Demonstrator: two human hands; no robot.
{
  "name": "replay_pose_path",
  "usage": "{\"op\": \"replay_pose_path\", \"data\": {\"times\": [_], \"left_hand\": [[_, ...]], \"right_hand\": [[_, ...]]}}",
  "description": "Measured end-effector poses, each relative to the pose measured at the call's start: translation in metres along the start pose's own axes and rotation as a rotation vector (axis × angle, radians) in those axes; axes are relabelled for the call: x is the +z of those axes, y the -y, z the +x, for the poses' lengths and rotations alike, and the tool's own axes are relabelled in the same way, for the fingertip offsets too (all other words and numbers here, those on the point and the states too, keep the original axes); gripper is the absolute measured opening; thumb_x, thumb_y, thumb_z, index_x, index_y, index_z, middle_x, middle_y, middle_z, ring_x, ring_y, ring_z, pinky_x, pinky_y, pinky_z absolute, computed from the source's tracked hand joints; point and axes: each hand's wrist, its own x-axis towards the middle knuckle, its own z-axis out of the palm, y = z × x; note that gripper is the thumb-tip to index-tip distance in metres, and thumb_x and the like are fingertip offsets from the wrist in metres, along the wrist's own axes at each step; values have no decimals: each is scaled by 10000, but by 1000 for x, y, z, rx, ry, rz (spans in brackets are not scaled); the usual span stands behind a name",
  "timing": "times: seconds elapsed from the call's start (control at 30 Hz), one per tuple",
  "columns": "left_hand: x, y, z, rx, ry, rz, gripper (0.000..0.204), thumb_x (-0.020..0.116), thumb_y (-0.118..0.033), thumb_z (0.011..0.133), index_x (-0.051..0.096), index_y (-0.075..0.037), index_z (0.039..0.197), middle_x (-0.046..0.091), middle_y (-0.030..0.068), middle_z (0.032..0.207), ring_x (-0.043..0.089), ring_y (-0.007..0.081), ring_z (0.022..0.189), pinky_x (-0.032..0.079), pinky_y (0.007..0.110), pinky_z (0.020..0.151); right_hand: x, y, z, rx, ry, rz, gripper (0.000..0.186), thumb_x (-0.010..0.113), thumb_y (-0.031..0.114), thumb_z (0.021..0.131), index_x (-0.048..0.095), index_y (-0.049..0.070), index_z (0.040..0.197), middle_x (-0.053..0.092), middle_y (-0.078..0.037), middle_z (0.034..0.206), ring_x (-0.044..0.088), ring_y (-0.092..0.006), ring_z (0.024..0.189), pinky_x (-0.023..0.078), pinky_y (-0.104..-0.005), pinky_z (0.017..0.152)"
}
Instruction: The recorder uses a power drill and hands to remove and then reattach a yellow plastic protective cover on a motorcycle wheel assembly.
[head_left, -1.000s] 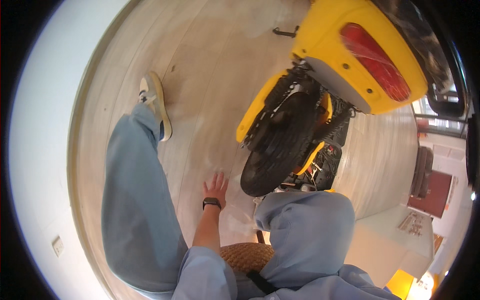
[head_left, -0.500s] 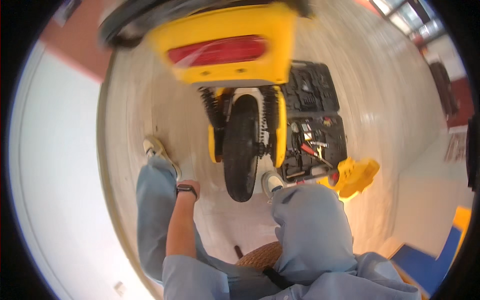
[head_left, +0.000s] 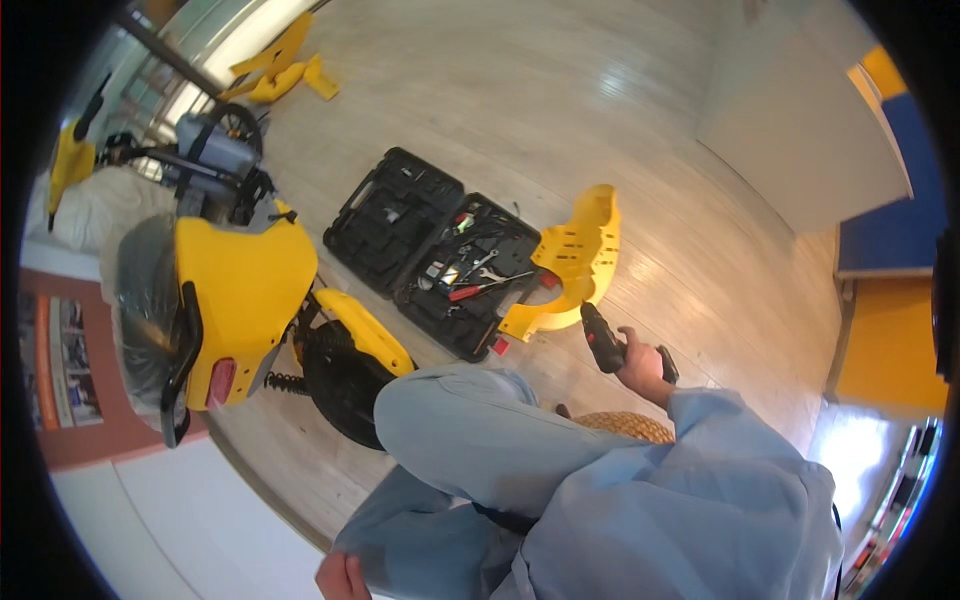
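Observation:
My right hand (head_left: 645, 368) is closed around a black cordless drill (head_left: 602, 340), raised to the right of my knee. The drill's tip points up and left, close to a curved yellow plastic cover (head_left: 580, 257) with slots, which lies on the floor. At the lower edge, my left hand (head_left: 342, 577) shows only in part beside my left leg; its visible fingers lie against the trouser and hold nothing that I can see. To the left stands a yellow scooter, its rear body (head_left: 240, 295) above a black wheel (head_left: 345, 390).
An unfolded black tool case (head_left: 400, 222) lies between scooter and cover, with wrenches and a red-handled screwdriver (head_left: 467, 292) inside. More yellow panels (head_left: 280, 75) rest at the far left. A woven stool (head_left: 625, 427) is under me. A white cabinet (head_left: 800, 150) stands at right.
My view has swung to the right, so the scooter now appears at the left. My right hand has come into view with the drill. My left hand appears lower, at the bottom edge.

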Motion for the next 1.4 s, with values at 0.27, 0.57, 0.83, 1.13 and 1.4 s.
{"op": "replay_pose_path", "data": {"times": [0.27, 0.57, 0.83, 1.13, 1.4], "left_hand": [[20, -6, -80, -114, -720, -1430, 162, 510, -236, 999, 541, -96, 924, 580, -23, 870, 503, 109, 769, 421, 275, 660], [-9, -82, -30, 193, -80, -2331, 620, 349, -456, 1013, 372, 7, 1425, 436, 178, 1441, 422, 299, 1315, 334, 437, 1080], [48, -71, 30, 304, 4, -1867, 214, 521, -225, 974, 571, -17, 984, 649, 95, 919, 626, 212, 919, 483, 349, 865], [119, -100, 208, 74, -109, -316, 189, 643, -203, 849, 639, -21, 900, 684, 152, 812, 672, 279, 756, 523, 371, 688], [222, -41, 412, 97, 634, 635, 237, 557, -123, 831, 690, -34, 1006, 680, 194, 1026, 652, 353, 983, 526, 449, 832]], "right_hand": [[-13, -23, -3, 4, -133, 167, 486, 634, 202, 810, 466, 176, 1266, 671, -239, 881, 652, -409, 867, 501, -501, 737], [-71, 27, 5, -131, -448, 646, 416, 700, 222, 723, 632, 132, 1124, 684, -86, 928, 646, -267, 847, 491, -403, 763], [-150, 82, 32, -444, -621, 932, 319, 724, 182, 788, 678, 32, 1065, 698, -101, 959, 652, -200, 883, 493, -334, 785], [-142, 66, 103, -435, -270, 1062, 187, 694, 147, 829, 638, 28, 962, 566, -4, 684, 520, -108, 569, 434, -283, 525], [-57, 83, 173, -236, 152, 1101, 95, 674, 120, 852, 609, 63, 891, 545, 9, 669, 510, -95, 599, 425, -264, 571]]}}
